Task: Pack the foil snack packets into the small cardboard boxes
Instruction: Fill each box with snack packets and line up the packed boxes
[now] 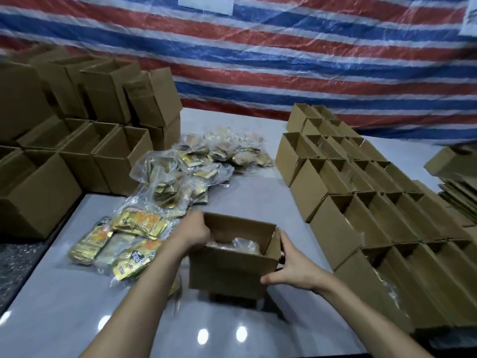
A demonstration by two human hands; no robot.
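Note:
A small open cardboard box point(232, 270) is held just above the table, near its front middle. My left hand point(192, 235) grips the box's left rim. My right hand point(291, 264) holds its right side, thumb along the lower front edge. A clear plastic bag of packets point(241, 244) shows inside the box. Gold foil snack packets in clear bags point(134, 236) lie left of the box, and a bigger heap of bagged packets point(196, 161) lies behind it.
Rows of small open boxes point(361, 202) fill the table's right side. Larger open cartons point(85, 151) are stacked at the left. Flattened cardboard point(459, 197) is piled at the far right. A striped tarp point(284, 52) hangs behind the glossy grey table point(77, 306).

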